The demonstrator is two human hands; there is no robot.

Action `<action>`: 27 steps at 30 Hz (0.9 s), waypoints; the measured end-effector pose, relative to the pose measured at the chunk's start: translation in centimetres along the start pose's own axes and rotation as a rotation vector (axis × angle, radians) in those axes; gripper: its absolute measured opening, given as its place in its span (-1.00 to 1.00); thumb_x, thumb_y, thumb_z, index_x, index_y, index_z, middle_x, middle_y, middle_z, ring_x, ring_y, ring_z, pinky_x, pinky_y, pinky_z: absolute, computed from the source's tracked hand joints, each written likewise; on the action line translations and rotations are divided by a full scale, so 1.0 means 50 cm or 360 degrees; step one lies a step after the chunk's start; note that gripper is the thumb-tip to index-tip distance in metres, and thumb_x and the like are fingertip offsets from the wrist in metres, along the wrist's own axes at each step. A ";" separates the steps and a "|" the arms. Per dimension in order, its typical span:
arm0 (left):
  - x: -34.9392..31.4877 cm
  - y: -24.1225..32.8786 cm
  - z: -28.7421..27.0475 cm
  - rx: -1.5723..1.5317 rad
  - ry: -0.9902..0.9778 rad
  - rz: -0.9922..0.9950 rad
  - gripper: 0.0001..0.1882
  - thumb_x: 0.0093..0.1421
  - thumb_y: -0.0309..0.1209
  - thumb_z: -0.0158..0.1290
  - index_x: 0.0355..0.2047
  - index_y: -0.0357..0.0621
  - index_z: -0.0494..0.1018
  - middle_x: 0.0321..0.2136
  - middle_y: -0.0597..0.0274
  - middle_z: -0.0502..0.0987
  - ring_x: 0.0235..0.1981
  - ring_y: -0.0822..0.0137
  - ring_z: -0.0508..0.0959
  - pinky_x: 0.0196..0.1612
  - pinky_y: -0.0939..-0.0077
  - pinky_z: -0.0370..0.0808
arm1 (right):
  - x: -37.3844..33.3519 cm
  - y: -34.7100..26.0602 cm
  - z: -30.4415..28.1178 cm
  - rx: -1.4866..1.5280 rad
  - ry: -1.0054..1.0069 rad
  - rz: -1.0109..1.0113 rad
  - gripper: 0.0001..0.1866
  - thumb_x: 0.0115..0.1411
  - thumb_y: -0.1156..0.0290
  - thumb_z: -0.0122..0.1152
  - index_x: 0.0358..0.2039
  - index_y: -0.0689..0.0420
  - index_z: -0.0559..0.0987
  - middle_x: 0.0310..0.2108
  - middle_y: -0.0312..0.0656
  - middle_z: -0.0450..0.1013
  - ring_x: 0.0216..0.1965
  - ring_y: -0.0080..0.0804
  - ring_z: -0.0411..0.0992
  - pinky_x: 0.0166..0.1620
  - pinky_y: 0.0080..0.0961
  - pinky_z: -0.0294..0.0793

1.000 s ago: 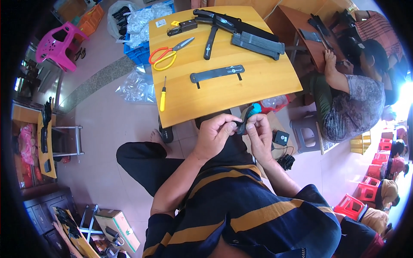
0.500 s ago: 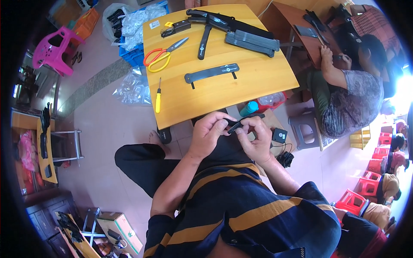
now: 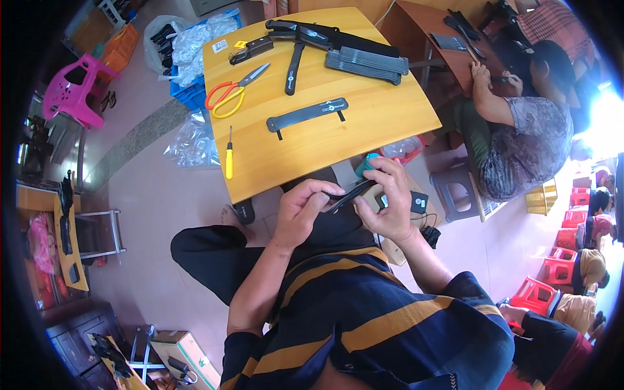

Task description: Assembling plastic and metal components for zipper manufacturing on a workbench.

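Observation:
Close to my lap, just off the near edge of the yellow wooden table (image 3: pixel 312 153), a narrow black strap (image 3: pixel 352 194) is held between my hands. My left hand (image 3: pixel 303 211) pinches its left end between thumb and fingers. At the other end, my right hand (image 3: pixel 392 207) has its fingers and thumb curled round the strap. On the table in front of them lies a flat dark grey band (image 3: pixel 305 115) with two short black tabs. Farther back are a stack of grey strips (image 3: pixel 367 65) and several black straps (image 3: pixel 294 68).
Red-and-yellow-handled scissors (image 3: pixel 235 91) and a yellow-handled screwdriver (image 3: pixel 229 156) lie at the table's left. A turquoise bottle (image 3: pixel 368 165) stands by the near edge. To the right a co-worker (image 3: pixel 520 130) sits at a brown table (image 3: pixel 448 62). A blue crate (image 3: pixel 188 94) stands at left.
My right hand has spread its grip and shifted up along the strap, which now shows more of its length. My left hand has moved slightly left and down. The view has shifted a little.

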State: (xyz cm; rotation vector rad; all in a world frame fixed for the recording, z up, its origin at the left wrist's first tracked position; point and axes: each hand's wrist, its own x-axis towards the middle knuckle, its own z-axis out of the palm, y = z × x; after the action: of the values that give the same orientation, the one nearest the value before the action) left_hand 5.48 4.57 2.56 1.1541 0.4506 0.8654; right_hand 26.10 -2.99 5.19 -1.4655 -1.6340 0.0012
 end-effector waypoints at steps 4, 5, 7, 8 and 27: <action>0.000 0.004 -0.007 0.0013 -0.0098 0.0061 -0.82 0.48 -0.49 -0.01 -0.07 -0.26 0.58 -0.10 0.19 0.66 -0.17 0.50 0.59 -0.08 0.58 0.54 | -0.014 0.022 0.003 -0.0010 -0.0157 -0.0016 -0.59 -0.02 0.58 0.42 -0.10 0.06 0.61 -0.04 -0.16 0.61 0.13 -0.08 0.53 0.36 0.13 0.22; 0.000 0.005 -0.006 0.0038 -0.0087 0.0069 -0.82 0.49 -0.47 0.00 -0.07 -0.26 0.58 -0.10 0.18 0.66 -0.16 0.50 0.59 -0.07 0.58 0.54 | -0.018 0.024 0.001 -0.0011 -0.0155 -0.0017 -0.59 -0.02 0.58 0.42 -0.10 0.06 0.61 -0.04 -0.16 0.61 0.13 -0.08 0.53 0.36 0.13 0.22; 0.000 0.002 -0.010 0.0062 -0.0072 0.0073 -0.82 0.49 -0.46 0.01 -0.07 -0.26 0.58 -0.10 0.18 0.66 -0.16 0.50 0.59 -0.07 0.58 0.54 | -0.015 0.021 0.004 0.0000 -0.0106 0.0004 -0.66 0.03 0.60 0.39 -0.15 0.04 0.64 -0.12 -0.22 0.64 0.08 -0.13 0.56 0.37 0.12 0.22; 0.000 -0.001 -0.013 0.0082 -0.0051 0.0072 -0.82 0.49 -0.44 0.01 -0.07 -0.26 0.58 -0.10 0.17 0.66 -0.17 0.50 0.60 -0.08 0.58 0.54 | -0.015 0.020 0.004 0.0001 -0.0107 0.0005 -0.66 0.03 0.60 0.39 -0.15 0.04 0.64 -0.12 -0.22 0.64 0.08 -0.13 0.56 0.37 0.12 0.22; 0.010 -0.023 -0.019 -0.0418 0.0254 -0.0198 -0.75 0.52 -0.42 -0.06 0.03 -0.33 0.49 -0.11 0.01 0.64 -0.23 0.32 0.72 -0.14 0.49 0.73 | -0.018 0.020 0.022 -0.0052 -0.0198 0.0010 -0.58 0.05 0.55 0.47 -0.05 0.07 0.61 -0.18 -0.17 0.60 -0.07 -0.16 0.59 0.28 -0.01 0.37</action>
State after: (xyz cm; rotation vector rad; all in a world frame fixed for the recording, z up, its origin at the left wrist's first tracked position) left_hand 5.52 5.39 1.19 0.8117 0.5170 0.8822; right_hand 26.08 -2.83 3.45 -1.5214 -1.7366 0.0704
